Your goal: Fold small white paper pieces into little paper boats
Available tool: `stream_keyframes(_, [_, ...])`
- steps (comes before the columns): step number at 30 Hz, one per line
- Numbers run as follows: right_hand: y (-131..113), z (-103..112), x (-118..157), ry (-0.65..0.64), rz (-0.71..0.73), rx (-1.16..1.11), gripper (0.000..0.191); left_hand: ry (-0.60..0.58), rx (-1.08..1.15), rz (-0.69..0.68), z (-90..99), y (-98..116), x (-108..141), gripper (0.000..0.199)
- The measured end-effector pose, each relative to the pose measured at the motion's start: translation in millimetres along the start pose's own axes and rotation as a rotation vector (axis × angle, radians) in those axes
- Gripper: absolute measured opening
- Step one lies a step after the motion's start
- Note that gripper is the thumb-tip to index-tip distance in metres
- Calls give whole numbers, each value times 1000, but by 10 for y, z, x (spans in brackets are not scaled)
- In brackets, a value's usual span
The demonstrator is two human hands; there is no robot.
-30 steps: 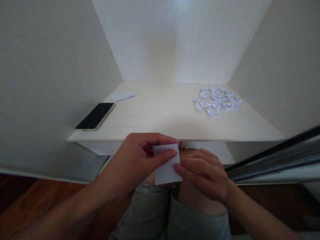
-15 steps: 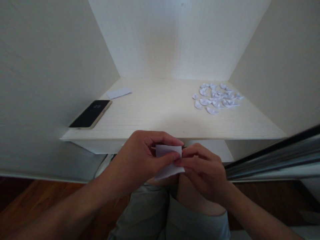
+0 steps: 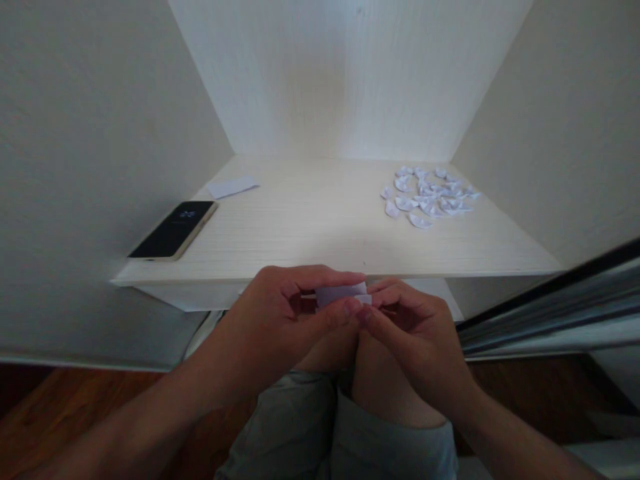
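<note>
A small piece of white paper is held between both hands, just in front of the desk's front edge and above my lap. Its lower part is bent up, so two layers show. My left hand grips it from the left, thumb in front and fingers behind. At the paper's right end my right hand pinches it, the two thumbs nearly touching. Several small folded white paper pieces lie in a loose cluster at the right of the desk.
The white desk has side walls left and right and a back panel. At its left lie a dark-screened phone and a flat white paper strip. My knees are below the front edge.
The paper's lower part, which hung down below my thumbs, is now bent upward. My right thumb has come round to the front of it. The view has shifted slightly.
</note>
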State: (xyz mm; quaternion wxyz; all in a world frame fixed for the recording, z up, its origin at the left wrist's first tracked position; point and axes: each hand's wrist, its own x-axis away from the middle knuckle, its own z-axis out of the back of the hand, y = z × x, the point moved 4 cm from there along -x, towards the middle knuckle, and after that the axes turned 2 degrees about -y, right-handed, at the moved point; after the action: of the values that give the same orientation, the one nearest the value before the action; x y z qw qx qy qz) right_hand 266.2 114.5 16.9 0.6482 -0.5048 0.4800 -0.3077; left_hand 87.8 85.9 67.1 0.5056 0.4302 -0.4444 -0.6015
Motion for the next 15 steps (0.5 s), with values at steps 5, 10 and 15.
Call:
stream_keyframes(5, [-76, -38, -3, 81, -86, -78, 14, 41, -41, -65, -12, 53, -5, 19])
stream_keyframes(10, [-166, -54, -14, 120, -65, -100, 11, 129, -48, -108, -5, 103, -4, 15])
stream_keyframes(15, [-216, -51, -3, 181, -20, -49, 9, 215, -22, -104, -25, 101, 24, 19])
